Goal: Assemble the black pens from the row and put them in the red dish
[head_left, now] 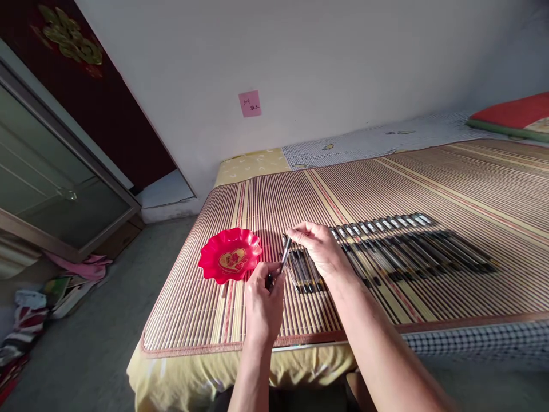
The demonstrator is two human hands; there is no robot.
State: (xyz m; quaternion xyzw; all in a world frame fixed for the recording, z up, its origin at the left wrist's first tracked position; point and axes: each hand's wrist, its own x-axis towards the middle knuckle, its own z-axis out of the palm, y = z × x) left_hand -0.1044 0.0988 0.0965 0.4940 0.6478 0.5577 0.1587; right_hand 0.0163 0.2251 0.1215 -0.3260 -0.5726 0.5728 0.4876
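Pen (286, 252): above mat (193, 315), between red dish (209, 252) and row of pens (403, 257) | left hand (263, 303) grasps near end, right hand (319, 246) pinches far end | long axis points away, leaning right; neither hand nearer

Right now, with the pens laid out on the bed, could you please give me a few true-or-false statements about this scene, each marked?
1. The left hand and right hand are on the same pen. True.
2. The red dish has a scalloped rim. True.
3. The dish is to the right of both hands. False: it is to their left.
4. Other pens lie side by side on the striped mat. True.
5. The pink note is stuck to the door. False: the pink note is on the white wall.
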